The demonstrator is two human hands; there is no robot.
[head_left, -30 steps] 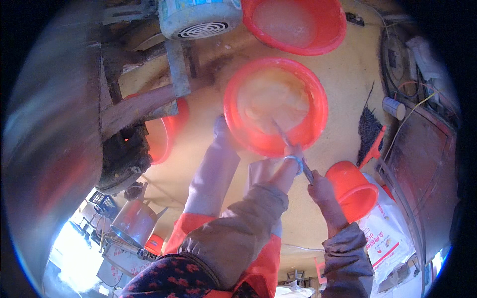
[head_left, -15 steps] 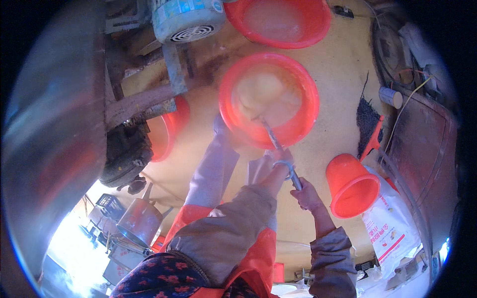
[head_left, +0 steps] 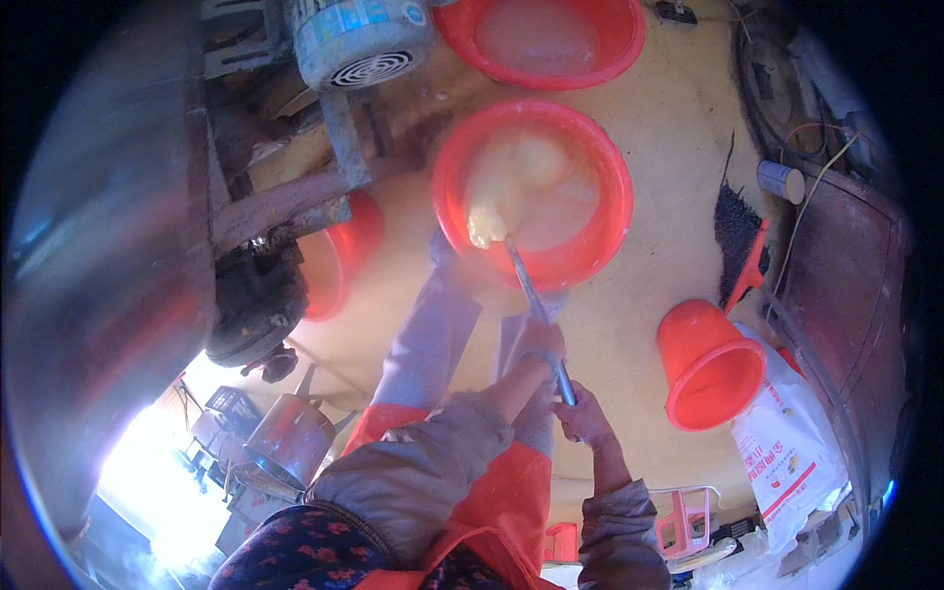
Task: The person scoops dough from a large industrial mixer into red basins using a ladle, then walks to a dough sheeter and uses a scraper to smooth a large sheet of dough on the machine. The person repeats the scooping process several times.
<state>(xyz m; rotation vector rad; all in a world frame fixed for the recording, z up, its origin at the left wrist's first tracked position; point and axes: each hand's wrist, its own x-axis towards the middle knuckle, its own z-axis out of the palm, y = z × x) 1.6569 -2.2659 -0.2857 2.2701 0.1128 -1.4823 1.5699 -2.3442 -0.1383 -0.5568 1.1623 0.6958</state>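
Note:
Both hands hold a long, greyish metal-looking rod (head_left: 525, 277) that slants down into a red plastic basin (head_left: 615, 211). My left hand (head_left: 541, 340) is closed around the shaft partway up. Gripping its upper end is my right hand (head_left: 586, 417), nearer to me. Cloudy, pale liquid (head_left: 565, 211) fills much of the basin. At the rod's lower tip a wet, pale yellow lump (head_left: 486, 226) shows at the left side of the liquid. It covers the tip, so I cannot tell the tip's shape. A smoother pale mass (head_left: 526, 157) lies farther back.
Another red basin (head_left: 551, 79) with cloudy liquid stands beyond, beside a motor (head_left: 362, 44). To the left are machine parts and a red container (head_left: 359, 246). A red bucket (head_left: 710, 369) lies tilted at the right, near a white printed sack (head_left: 787, 452) and a broom (head_left: 742, 246).
The rod's lower end has swung left, and the yellow lump now shows at its tip. Both hands have shifted left and slightly toward me, still on the rod.

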